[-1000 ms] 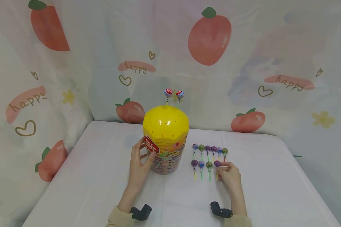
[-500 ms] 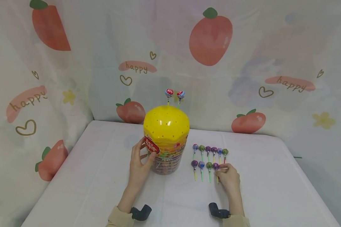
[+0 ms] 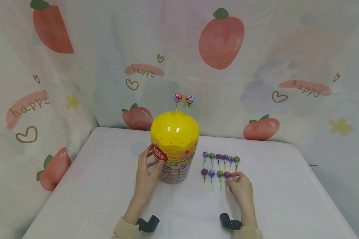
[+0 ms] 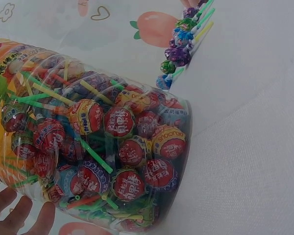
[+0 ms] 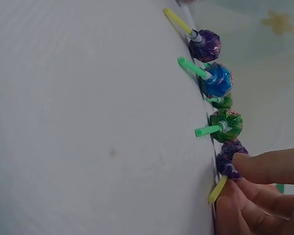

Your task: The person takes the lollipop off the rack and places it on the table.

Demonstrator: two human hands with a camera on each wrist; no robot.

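A big clear jar (image 3: 176, 171) of lollipops with a domed yellow lid (image 3: 175, 127) stands upright on the table. My left hand (image 3: 146, 174) holds its left side, thumb in front and fingers round the side. Wrapped candies (image 4: 120, 122) and coloured sticks show through its wall in the left wrist view. At the right end of the front row of lollipops, my right hand (image 3: 242, 187) pinches a purple lollipop (image 5: 230, 157) with a yellow stick. Beside it lies a green lollipop (image 5: 226, 125), then a blue one (image 5: 217, 81) and another purple one (image 5: 206, 45).
Behind the front row lies a second row of several lollipops, including a green one (image 3: 237, 159). Two lollipops (image 3: 178, 97) stick up from or behind the lid. A white cloth covers the table (image 3: 287, 192), and a printed curtain (image 3: 179, 39) hangs behind.
My right hand has shifted slightly toward me and left, bringing the purple lollipop's head down level with the front row. Over the last half second little differs. My left hand stays on the jar.
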